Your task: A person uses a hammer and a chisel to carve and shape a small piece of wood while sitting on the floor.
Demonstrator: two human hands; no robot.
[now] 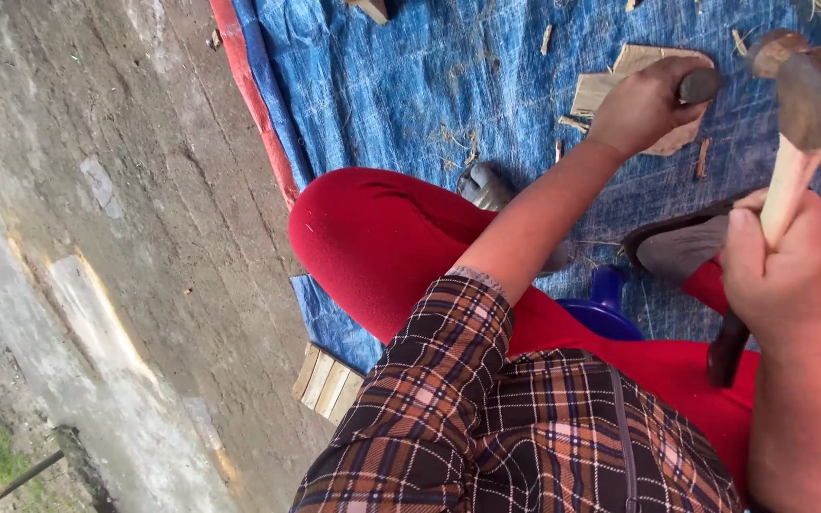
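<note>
My left hand (643, 106) is closed around a short dark round tool (700, 85) and holds it over flat pieces of pale wood (610, 84) lying on a blue tarp (401, 76). My right hand (779, 271) grips the pale wooden handle (791, 185) of a hammer. Its rusty brown head (810, 85) is raised just to the right of the left hand. A dark end of the handle (727, 350) sticks out below my fist. I sit with red trousers (372, 237) and a plaid sleeve (458, 332) in view.
Wood chips (546, 38) are scattered over the tarp, which has a red edge (257, 104). A blue plastic stool (605, 306) shows under my legs. Sandalled feet (684, 249) rest on the tarp. A small slatted wooden board (327, 382) lies on the bare concrete (125, 237) at left.
</note>
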